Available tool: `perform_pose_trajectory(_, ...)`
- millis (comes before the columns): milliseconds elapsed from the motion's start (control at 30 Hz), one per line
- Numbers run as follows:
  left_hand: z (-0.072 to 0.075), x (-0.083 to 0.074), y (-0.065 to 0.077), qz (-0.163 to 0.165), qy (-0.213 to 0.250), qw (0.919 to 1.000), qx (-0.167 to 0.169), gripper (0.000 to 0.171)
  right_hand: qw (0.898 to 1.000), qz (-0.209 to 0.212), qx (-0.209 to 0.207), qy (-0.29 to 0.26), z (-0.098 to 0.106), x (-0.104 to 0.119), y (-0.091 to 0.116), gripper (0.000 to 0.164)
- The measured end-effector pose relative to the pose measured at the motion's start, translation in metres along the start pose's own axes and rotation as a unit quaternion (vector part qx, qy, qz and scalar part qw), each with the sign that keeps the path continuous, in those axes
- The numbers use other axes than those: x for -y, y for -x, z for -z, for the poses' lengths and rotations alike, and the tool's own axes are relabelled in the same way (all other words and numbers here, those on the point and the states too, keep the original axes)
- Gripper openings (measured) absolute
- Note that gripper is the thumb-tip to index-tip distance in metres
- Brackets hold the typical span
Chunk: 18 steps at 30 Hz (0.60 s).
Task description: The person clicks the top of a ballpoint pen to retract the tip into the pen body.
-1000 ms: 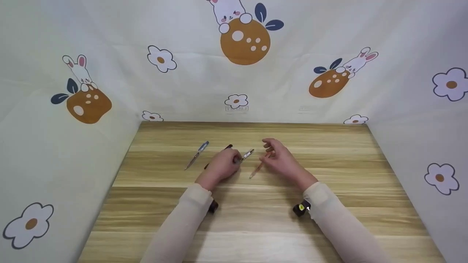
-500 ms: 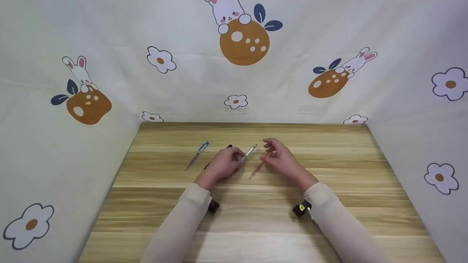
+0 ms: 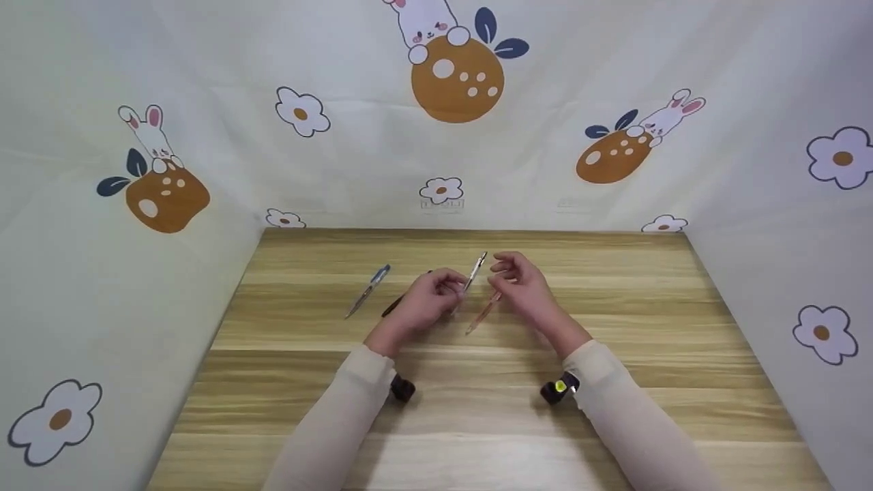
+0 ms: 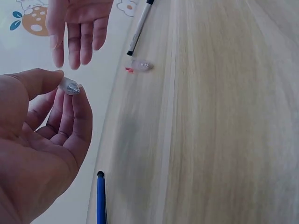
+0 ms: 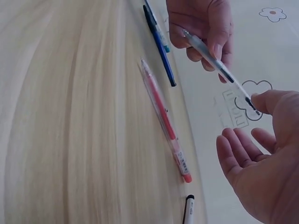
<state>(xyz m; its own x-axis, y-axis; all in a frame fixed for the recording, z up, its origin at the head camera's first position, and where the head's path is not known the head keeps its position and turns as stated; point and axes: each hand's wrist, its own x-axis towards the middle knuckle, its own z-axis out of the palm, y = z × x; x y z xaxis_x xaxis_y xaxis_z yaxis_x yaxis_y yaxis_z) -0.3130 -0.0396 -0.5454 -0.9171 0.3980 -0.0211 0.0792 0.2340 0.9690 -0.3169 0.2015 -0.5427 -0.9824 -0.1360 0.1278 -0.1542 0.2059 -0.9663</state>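
Note:
My left hand point(image 3: 428, 300) pinches a clear pen with a black refill point(image 3: 475, 271) between thumb and fingers, off the table. Its tip faces the camera in the left wrist view, and its click end slants toward my right hand point(image 3: 528, 290). That hand is held with loosely bent fingers close by. In the right wrist view the right thumb point(image 5: 267, 101) lies over the click end of the held pen point(image 5: 219, 67); whether it touches I cannot tell. A red pen point(image 5: 161, 109) lies on the table below, between the hands.
On the wooden table point(image 3: 477, 436), a clear pen with a blue end point(image 3: 368, 290) lies left. A dark blue pen point(image 5: 161, 51) lies partly behind my left hand. A white pen with black ends point(image 4: 140, 28) lies beyond the red one. Patterned cloth point(image 3: 354, 157) surrounds the table.
My left hand has raised the clear pen and turned it more upright, moving it right toward my right hand. The right hand has shifted only slightly. The pens on the table have stayed put.

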Motion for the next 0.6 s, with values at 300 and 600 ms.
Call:
perform_pose_trajectory(300, -0.01, -0.004, 0.001, -0.011, 0.068, 0.9974, 0.019, 0.028, 0.99, -0.047, -0.023, -0.131, -0.004, 0.015, -0.005, 0.044)
perform_pose_trajectory(600, -0.022, -0.008, 0.005, -0.008, 0.124, 0.9918, 0.03, 0.025, 0.986, -0.035, -0.008, -0.162, -0.006, 0.025, -0.006, 0.044)
